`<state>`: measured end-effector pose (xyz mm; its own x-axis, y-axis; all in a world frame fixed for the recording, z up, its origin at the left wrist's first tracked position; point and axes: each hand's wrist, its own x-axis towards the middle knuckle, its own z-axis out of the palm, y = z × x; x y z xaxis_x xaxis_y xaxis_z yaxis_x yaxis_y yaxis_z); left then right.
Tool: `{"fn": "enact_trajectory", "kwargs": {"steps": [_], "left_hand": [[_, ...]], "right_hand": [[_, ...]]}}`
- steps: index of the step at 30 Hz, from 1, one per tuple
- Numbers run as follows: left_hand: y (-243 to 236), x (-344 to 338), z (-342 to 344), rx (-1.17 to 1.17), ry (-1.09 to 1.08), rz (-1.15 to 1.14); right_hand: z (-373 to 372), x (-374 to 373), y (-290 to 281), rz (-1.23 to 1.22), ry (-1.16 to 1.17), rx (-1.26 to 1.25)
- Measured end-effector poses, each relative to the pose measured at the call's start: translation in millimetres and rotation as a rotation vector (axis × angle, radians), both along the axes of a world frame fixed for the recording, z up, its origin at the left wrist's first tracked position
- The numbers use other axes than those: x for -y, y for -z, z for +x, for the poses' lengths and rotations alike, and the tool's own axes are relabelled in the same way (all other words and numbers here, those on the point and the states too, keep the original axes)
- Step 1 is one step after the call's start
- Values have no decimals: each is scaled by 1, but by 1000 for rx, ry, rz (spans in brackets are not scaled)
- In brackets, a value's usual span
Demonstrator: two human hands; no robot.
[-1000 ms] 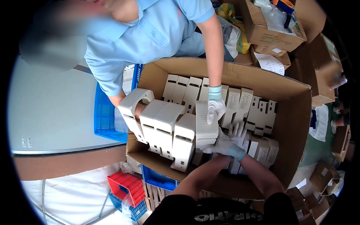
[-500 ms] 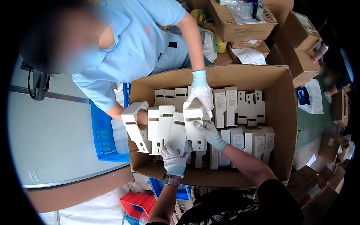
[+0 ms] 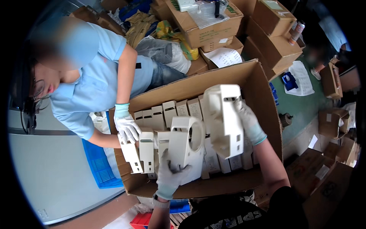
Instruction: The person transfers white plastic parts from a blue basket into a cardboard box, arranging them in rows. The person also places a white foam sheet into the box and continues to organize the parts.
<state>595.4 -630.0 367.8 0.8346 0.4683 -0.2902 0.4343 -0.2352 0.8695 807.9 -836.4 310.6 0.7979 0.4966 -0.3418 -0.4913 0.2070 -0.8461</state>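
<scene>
A large cardboard box (image 3: 246, 75) holds several rows of white molded housings (image 3: 169, 111). My left hand (image 3: 170, 177), in a pale glove, grips a white housing with a round opening (image 3: 176, 149) at the front middle. My right hand (image 3: 248, 121) is shut on another white housing (image 3: 220, 119), raised higher at the box's right side. A co-worker in a light blue shirt (image 3: 76, 91) leans over the left end. That person's gloved hand (image 3: 126, 127) rests on housings (image 3: 130, 154) there, and their other hand is mostly hidden behind the parts.
A pale board (image 3: 45, 171) and blue crate (image 3: 90, 161) are at left. Behind are stacked cartons (image 3: 201, 36), bags (image 3: 160, 49) and a spray can (image 3: 297, 33). A red bin (image 3: 140, 222) sits below. Another person (image 3: 328, 30) is at far right, near cartons on a green floor (image 3: 300, 111).
My two hands have moved apart, each with a housing, the right one raised and shifted rightward. The co-worker's gloved hand has moved left onto housings at the box's left end.
</scene>
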Motion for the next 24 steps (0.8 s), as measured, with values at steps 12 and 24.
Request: {"fn": "enact_trajectory", "kwargs": {"steps": [12,24], "left_hand": [[300,135,167,204,-55,220],[111,24,78,39,185,647]], "right_hand": [[101,33,234,-853,168,202],[59,59,262,-892,329,436]]}}
